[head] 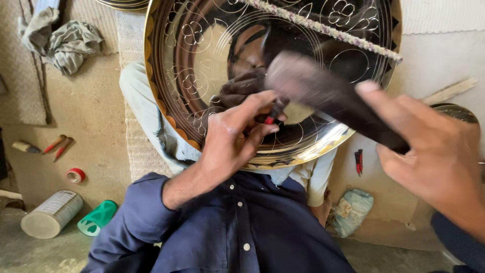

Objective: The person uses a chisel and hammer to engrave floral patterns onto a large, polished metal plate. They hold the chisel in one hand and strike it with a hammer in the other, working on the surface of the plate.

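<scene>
A floor-level metal-engraving workshop is indicated: left of the large engraved brass tray (262, 30), 2 red-handled tools (58, 145), tape (76, 175) and rags (60, 38) are scattered.

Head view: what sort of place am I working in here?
Likely a floor-level metal engraving workshop: a large engraved metal tray rests on the lap, the left hand holds a small tool against it, and chisels and a can lie on the floor.

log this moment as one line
left hand: pinches red-handled tool against round engraved metal tray | right hand: grips dark blurred mallet
</scene>
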